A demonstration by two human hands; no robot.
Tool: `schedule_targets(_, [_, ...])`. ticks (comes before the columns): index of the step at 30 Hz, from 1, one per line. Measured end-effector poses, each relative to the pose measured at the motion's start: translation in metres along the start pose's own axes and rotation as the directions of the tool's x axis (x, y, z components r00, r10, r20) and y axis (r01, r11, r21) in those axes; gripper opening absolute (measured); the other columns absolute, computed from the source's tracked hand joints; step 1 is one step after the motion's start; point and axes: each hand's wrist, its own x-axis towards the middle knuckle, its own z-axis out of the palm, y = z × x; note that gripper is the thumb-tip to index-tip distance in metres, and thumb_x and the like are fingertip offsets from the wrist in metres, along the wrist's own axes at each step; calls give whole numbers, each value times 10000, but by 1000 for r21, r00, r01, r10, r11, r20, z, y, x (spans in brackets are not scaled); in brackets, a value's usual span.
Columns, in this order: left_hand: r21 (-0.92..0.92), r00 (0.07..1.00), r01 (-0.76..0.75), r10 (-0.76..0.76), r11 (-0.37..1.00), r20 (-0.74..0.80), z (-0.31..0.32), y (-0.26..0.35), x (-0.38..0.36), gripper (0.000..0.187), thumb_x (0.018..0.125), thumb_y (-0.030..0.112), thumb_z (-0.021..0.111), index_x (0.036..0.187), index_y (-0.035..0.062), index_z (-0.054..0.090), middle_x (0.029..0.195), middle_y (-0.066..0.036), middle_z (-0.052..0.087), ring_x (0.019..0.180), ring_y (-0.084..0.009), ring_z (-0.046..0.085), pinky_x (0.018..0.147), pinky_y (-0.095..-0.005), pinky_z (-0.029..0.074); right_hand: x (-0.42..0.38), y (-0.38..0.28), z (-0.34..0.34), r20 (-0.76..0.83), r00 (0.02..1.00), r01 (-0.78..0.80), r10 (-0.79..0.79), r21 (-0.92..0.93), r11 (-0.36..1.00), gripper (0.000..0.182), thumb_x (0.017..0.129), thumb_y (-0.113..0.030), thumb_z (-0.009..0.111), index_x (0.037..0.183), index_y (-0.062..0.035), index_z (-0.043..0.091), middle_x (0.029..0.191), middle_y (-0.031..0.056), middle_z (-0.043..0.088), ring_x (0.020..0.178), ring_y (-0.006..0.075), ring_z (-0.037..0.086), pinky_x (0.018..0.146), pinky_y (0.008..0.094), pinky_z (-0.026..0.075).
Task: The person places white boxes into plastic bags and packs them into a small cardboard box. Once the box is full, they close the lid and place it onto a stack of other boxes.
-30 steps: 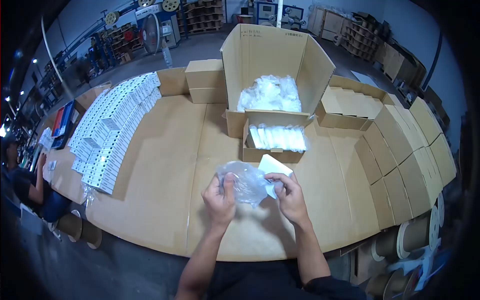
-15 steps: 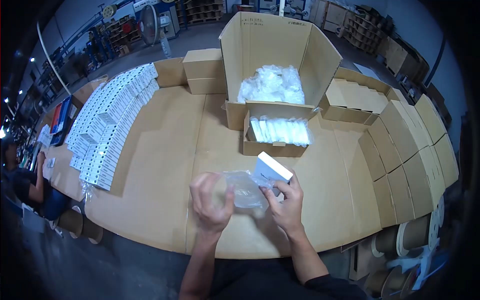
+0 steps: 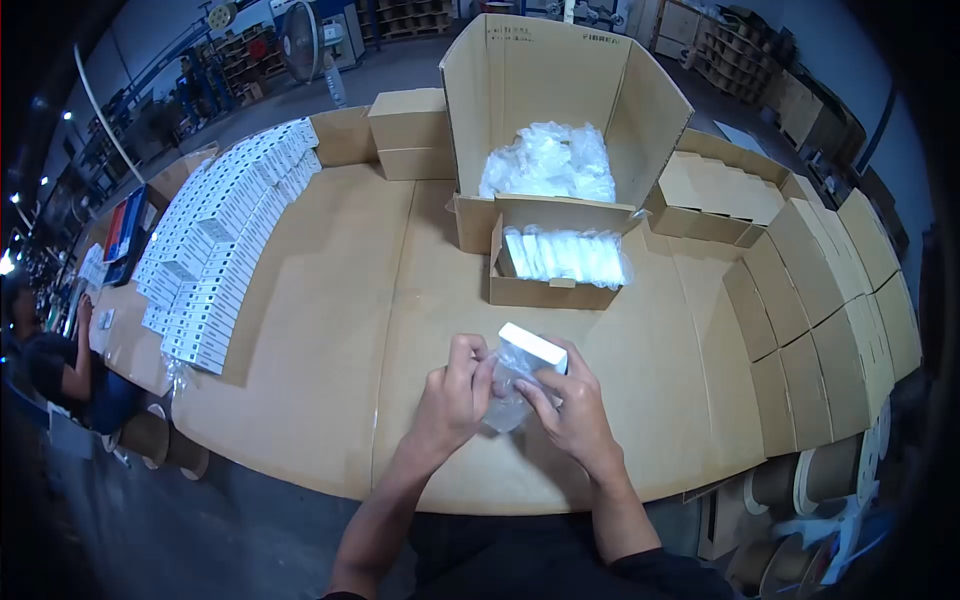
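A small white box (image 3: 533, 345) is held over the middle of the cardboard-covered table, tilted, its top end sticking out of a clear plastic bag (image 3: 508, 412). My right hand (image 3: 578, 412) grips the box and the bag's edge from the right. My left hand (image 3: 455, 395) has its fingers pinched together on the bag's left side, close to the box. Beyond both hands stands an open carton (image 3: 548, 294) with a row of white boxes in clear bags (image 3: 565, 257).
A large open carton (image 3: 545, 80) behind holds a heap of clear bags (image 3: 550, 165). Stacked white boxes (image 3: 215, 245) line the table's left side. Brown cartons (image 3: 815, 320) are stacked at right, and a person (image 3: 70, 360) sits at far left.
My left hand has moved right to the bag and closed on it. The bag now wraps the lower part of the white box, which has shifted slightly left and down.
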Motion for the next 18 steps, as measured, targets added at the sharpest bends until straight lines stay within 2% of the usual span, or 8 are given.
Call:
schedule_targets(3, [-19,993,115,-115,993,9,-4,4,6,232,1029,128,618,1232,55,532,577,-110,660,518,-228,706,481,-343,503,-6,3,-2,86,993,-77,79,-34,996,162,909,-97,749,922,60,716,1254,272,602,1032,414,675,886,435,549])
schedule_targets(4, [-60,992,124,-123,990,13,-5,2,7,256,1009,136,658,1238,75,562,542,-85,643,501,-162,688,482,-298,490,-7,6,-2,83,993,-79,82,-46,996,167,912,-103,747,918,60,715,1251,275,601,1032,418,671,887,437,546])
schedule_targets(7, [-42,994,54,-50,998,99,-13,-6,14,288,1011,120,666,1260,40,545,579,-37,663,478,-58,593,447,-237,419,-12,12,-5,81,992,-91,93,-35,995,175,915,-110,746,908,61,712,1245,280,599,1040,424,661,893,439,535])
schedule_targets(11, [-366,947,164,-249,916,-200,-16,-19,26,290,1015,179,686,1235,38,557,528,22,555,448,-69,520,456,-229,415,-16,16,-7,18,985,-172,171,77,982,153,897,-85,763,896,60,712,1255,269,602,1062,402,656,912,425,524])
schedule_targets(12, [-472,937,94,-238,877,-256,-19,-39,24,386,983,169,722,1282,41,513,788,-41,633,687,-104,626,646,-237,510,-18,18,-5,-17,978,-203,206,103,974,146,891,-78,768,894,58,714,1258,264,604,1067,393,656,917,420,521])
schedule_targets(15, [-535,913,-86,-148,841,-379,-1,-53,9,515,984,199,725,1360,25,419,1105,-102,602,953,-152,620,865,-277,529,-24,37,10,-203,970,-115,137,114,987,121,887,-27,775,910,60,694,1166,153,605,837,161,617,698,291,506])
schedule_targets(16, [-678,975,28,-171,735,-144,1,-56,-4,636,944,171,774,1398,9,361,1332,-131,499,1188,-192,560,1010,-330,500,-23,36,12,-219,966,-116,135,97,989,120,889,-23,773,915,63,694,1178,148,599,844,160,614,699,283,503])
schedule_targets(18, [-717,977,136,-212,684,-17,23,-42,-23,634,910,114,800,1385,-7,398,1308,-124,551,1192,-189,586,1012,-334,513,-25,33,17,-237,961,-128,141,67,989,117,893,-14,770,926,69,694,1201,137,588,858,158,610,699,267,497])
